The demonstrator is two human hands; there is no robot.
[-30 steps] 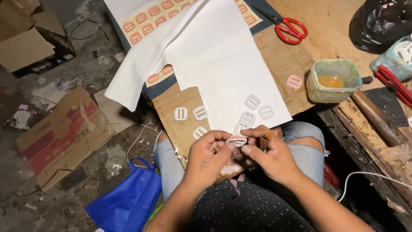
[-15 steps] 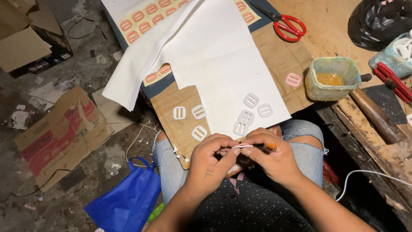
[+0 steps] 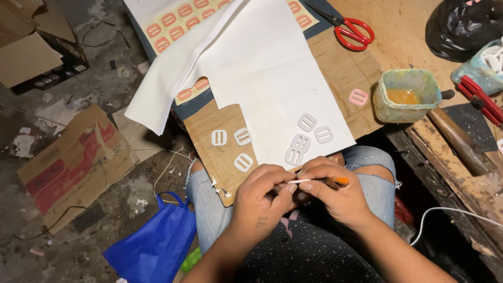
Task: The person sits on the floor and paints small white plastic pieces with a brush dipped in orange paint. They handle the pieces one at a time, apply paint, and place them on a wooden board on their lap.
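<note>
Both hands pinched one small white buckle.
Left hand (image 3: pixel 262 202) and right hand (image 3: pixel 335 196), with an orange-tipped tool (image 3: pixel 335 181), gripped the light, stiff buckle (image 3: pixel 299 181) by its edges.

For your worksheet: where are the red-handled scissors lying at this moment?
In the head view, the red-handled scissors lie at the top, right of centre, on the brown board, beside the white sheet and above the small tub.
</note>
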